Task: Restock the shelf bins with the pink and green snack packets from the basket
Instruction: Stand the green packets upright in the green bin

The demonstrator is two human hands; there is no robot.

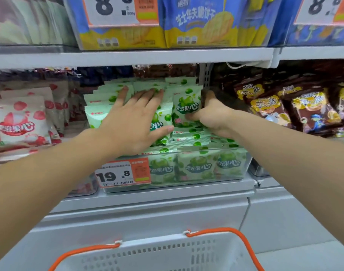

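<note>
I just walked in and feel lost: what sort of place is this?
Most likely a shop's snack aisle. Clear shelf bins hold green snack packets, a price tag reads 19.8, and a white shopping basket with orange handles sits below.

The green snack packets [187,106] were glossy plastic film, as were the pink packets [20,124]. Their bin [233,167] was clear, smooth plastic. The shelf [167,55] looked like matt grey-white painted metal. The basket [167,255] was matt white perforated plastic with orange handles.
</note>
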